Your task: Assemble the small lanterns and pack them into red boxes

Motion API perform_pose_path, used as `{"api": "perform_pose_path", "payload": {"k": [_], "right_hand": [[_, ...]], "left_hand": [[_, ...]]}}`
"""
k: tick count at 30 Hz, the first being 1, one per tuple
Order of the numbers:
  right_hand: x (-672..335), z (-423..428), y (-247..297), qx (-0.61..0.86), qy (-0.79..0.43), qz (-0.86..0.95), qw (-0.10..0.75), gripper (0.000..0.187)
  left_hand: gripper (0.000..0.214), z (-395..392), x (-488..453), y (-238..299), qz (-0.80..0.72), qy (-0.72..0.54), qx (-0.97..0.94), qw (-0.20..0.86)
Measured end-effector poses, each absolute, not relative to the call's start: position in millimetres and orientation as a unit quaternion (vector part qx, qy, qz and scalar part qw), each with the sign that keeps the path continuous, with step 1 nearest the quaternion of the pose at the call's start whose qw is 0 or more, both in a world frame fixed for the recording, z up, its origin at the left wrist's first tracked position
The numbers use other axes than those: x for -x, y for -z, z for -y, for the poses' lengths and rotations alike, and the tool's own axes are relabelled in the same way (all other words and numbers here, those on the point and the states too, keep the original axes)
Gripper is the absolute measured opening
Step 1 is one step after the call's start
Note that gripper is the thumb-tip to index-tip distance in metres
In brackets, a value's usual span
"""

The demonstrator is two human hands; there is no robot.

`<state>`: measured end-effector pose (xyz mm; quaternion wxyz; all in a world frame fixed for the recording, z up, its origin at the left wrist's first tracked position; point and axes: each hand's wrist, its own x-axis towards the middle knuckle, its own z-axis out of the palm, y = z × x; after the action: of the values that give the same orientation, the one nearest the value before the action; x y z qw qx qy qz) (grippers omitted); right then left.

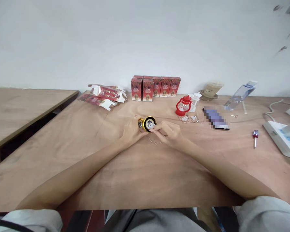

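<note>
My left hand (132, 130) is closed around a small gold lantern (148, 123) lying on its side, its round base turned toward me. The fingers of my right hand (168, 132) pinch at that base, on a small white part I cannot make out. A thin wire handle (154, 141) lies on the wooden table (125, 167) just below the two hands.
A red toy lantern (183, 105) and a white one (195, 100) stand to the right, with small clear parts (189, 119) in front. Red boxes (154, 87) line the wall; flattened cartons (103, 95) lie left. A phone (216, 118), screwdriver (255, 137), bottle (240, 95) and white device (284, 138) sit right.
</note>
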<state>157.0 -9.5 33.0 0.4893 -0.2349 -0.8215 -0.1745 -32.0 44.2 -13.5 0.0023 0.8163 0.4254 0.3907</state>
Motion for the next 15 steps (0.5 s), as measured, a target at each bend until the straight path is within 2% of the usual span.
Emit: {"api": "perform_pose_path", "payload": {"k": [3, 6, 11, 15], "right_hand": [[-157.0, 13.1, -33.9, 0.24, 0.208, 0.823, 0.471, 0.012], [-157.2, 15.1, -34.4, 0.241, 0.21, 0.822, 0.471, 0.025], [-157.1, 15.1, -31.6, 0.257, 0.173, 0.83, 0.464, 0.029], [-157.3, 12.8, -28.1, 0.253, 0.183, 0.827, 0.467, 0.029]], "left_hand": [[0.046, -44.7, 31.5, 13.3, -0.448, -0.388, -0.806, 0.0], [0.038, -46.7, 31.8, 14.2, -0.426, -0.421, -0.801, -0.027], [0.047, -45.7, 32.1, 14.3, -0.356, -0.458, -0.812, -0.065], [0.045, -38.4, 30.6, 9.6, -0.361, -0.462, -0.81, -0.024]]}}
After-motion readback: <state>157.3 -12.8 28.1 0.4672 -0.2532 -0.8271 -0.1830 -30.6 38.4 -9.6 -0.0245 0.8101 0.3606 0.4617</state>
